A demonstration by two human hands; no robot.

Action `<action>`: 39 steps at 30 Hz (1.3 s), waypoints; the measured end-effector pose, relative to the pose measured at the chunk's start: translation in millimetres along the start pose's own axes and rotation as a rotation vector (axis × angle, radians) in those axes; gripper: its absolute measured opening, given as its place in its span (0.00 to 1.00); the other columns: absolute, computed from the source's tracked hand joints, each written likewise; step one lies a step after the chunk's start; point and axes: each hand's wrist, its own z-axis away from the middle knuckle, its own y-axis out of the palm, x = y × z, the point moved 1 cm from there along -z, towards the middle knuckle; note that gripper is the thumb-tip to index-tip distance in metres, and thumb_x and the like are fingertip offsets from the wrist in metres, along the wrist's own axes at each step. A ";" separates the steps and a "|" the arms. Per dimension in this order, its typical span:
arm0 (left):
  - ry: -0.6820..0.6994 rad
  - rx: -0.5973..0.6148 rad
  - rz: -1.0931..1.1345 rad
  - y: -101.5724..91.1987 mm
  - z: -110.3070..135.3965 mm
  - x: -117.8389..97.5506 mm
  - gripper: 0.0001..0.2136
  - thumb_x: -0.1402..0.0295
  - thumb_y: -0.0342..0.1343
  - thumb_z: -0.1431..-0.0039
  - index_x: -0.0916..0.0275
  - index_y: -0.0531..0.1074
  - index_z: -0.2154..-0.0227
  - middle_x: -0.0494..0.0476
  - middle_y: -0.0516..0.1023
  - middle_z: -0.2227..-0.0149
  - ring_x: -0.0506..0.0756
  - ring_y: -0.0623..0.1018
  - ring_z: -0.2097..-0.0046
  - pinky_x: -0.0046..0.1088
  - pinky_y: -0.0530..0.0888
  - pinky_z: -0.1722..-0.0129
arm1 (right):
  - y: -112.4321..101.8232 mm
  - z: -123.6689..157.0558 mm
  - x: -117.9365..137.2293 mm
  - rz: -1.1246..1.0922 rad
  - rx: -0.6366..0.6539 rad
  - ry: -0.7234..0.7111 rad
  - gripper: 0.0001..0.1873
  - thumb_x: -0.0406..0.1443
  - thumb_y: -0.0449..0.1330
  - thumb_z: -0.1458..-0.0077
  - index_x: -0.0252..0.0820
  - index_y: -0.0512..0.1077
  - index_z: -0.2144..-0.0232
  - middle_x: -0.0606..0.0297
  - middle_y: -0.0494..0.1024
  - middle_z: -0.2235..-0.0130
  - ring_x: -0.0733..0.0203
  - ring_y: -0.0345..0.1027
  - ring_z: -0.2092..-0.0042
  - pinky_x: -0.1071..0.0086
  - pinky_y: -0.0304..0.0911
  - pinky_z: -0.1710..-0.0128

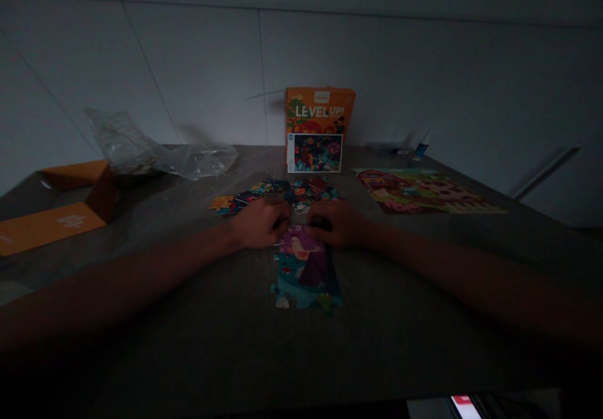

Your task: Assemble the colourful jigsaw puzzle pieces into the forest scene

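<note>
A partly joined jigsaw puzzle (pixel 301 268), purple at its far end and teal nearer me, lies flat on the grey table. At its far left corner is my left hand (pixel 264 221), fingers curled in; what they hold, if anything, is hidden. My right hand (pixel 336 223) is closed at the far right corner, its thumb lying over the purple part. Just beyond my hands are loose jigsaw pieces (pixel 271 186) in a heap, some overlapping. More pieces (pixel 315 190) lie behind my right hand. The scene is dim, and the fingertips are in shadow.
An orange puzzle box (pixel 320 102) stands against the wall with a picture card (pixel 315 153) leaning on it. On the left are an open orange box part (pixel 56 221) and clear plastic bags (pixel 202 158). A farm puzzle (pixel 419 191) and a small blue-labelled bottle (pixel 421 150) are right.
</note>
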 end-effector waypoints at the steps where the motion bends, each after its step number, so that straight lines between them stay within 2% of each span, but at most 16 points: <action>1: 0.004 -0.005 0.000 0.3 0.0 0.2 0.06 0.75 0.50 0.42 0.63 0.71 0.71 0.55 0.75 0.71 0.54 0.75 0.68 0.30 0.69 0.67 | -0.1 0.1 0.1 0.002 -0.004 0.002 0.09 0.40 0.62 0.39 0.39 0.73 0.64 0.66 0.74 0.69 0.64 0.64 0.68 0.69 0.54 0.65; 7: -0.009 -0.018 -0.001 2.0 -0.5 2.3 0.07 0.74 0.50 0.41 0.63 0.72 0.72 0.57 0.75 0.70 0.56 0.76 0.66 0.32 0.72 0.65 | -0.6 0.8 1.9 0.023 -0.003 0.004 0.08 0.40 0.61 0.39 0.40 0.73 0.65 0.67 0.75 0.69 0.64 0.64 0.68 0.69 0.55 0.65; 10: 0.004 -0.016 -0.039 1.3 -0.5 1.4 0.08 0.73 0.49 0.40 0.64 0.74 0.69 0.60 0.77 0.68 0.58 0.77 0.62 0.37 0.74 0.58 | 0.6 1.6 1.5 0.070 -0.028 0.003 0.09 0.40 0.61 0.38 0.40 0.74 0.64 0.64 0.76 0.67 0.62 0.67 0.66 0.68 0.58 0.63; 13: -0.055 -0.064 -0.150 0.0 0.4 -0.4 0.12 0.68 0.53 0.39 0.66 0.78 0.59 0.66 0.79 0.57 0.65 0.76 0.52 0.49 0.71 0.47 | 2.3 2.1 0.5 0.159 -0.097 0.052 0.11 0.40 0.60 0.38 0.38 0.75 0.59 0.55 0.78 0.57 0.55 0.72 0.57 0.64 0.64 0.57; 15: -0.147 -0.058 -0.198 0.3 1.2 -0.9 0.19 0.63 0.55 0.39 0.64 0.76 0.47 0.68 0.77 0.46 0.72 0.71 0.43 0.58 0.68 0.45 | 3.1 1.9 0.3 0.189 -0.116 0.113 0.18 0.40 0.60 0.38 0.38 0.74 0.49 0.50 0.76 0.47 0.50 0.73 0.50 0.59 0.67 0.53; 17: -0.224 0.016 -0.191 1.7 1.7 -0.7 0.25 0.60 0.54 0.38 0.59 0.72 0.39 0.66 0.72 0.38 0.78 0.64 0.36 0.65 0.65 0.44 | 3.8 1.1 0.6 0.202 -0.099 0.168 0.25 0.41 0.59 0.37 0.39 0.69 0.39 0.48 0.74 0.41 0.47 0.72 0.45 0.55 0.68 0.48; 20: -0.249 0.116 -0.149 3.1 1.3 -0.7 0.25 0.60 0.50 0.35 0.56 0.70 0.37 0.62 0.70 0.34 0.80 0.59 0.33 0.71 0.62 0.44 | 4.7 -0.3 1.3 0.225 -0.040 0.186 0.28 0.41 0.57 0.35 0.40 0.67 0.36 0.49 0.73 0.37 0.44 0.71 0.40 0.49 0.67 0.43; 29: -0.213 0.110 -0.142 1.4 -0.3 -1.4 0.23 0.60 0.51 0.35 0.57 0.73 0.39 0.63 0.72 0.36 0.78 0.62 0.33 0.68 0.64 0.43 | 4.2 0.1 -0.7 0.211 -0.046 0.109 0.27 0.39 0.56 0.35 0.36 0.68 0.36 0.49 0.70 0.35 0.45 0.68 0.36 0.49 0.66 0.37; 32: -0.229 0.093 -0.130 1.8 0.4 -1.7 0.27 0.60 0.52 0.36 0.56 0.66 0.34 0.64 0.70 0.35 0.79 0.60 0.32 0.68 0.63 0.42 | 3.9 0.4 -2.1 0.183 -0.073 0.067 0.27 0.38 0.57 0.36 0.36 0.69 0.36 0.48 0.69 0.34 0.44 0.68 0.36 0.48 0.67 0.38; 36: -0.285 0.056 -0.115 2.2 2.2 -1.9 0.35 0.60 0.53 0.36 0.56 0.52 0.27 0.66 0.69 0.34 0.79 0.58 0.31 0.69 0.60 0.40 | 4.2 1.2 -3.9 0.129 -0.124 0.009 0.27 0.36 0.58 0.37 0.34 0.69 0.37 0.46 0.70 0.35 0.44 0.68 0.36 0.48 0.68 0.38; 39: -0.296 0.039 -0.077 2.9 3.2 0.5 0.37 0.61 0.54 0.36 0.56 0.48 0.27 0.64 0.70 0.35 0.77 0.57 0.31 0.69 0.59 0.39 | 4.8 2.0 -5.2 0.095 -0.161 -0.011 0.26 0.34 0.60 0.39 0.36 0.71 0.39 0.46 0.72 0.37 0.44 0.69 0.37 0.47 0.68 0.39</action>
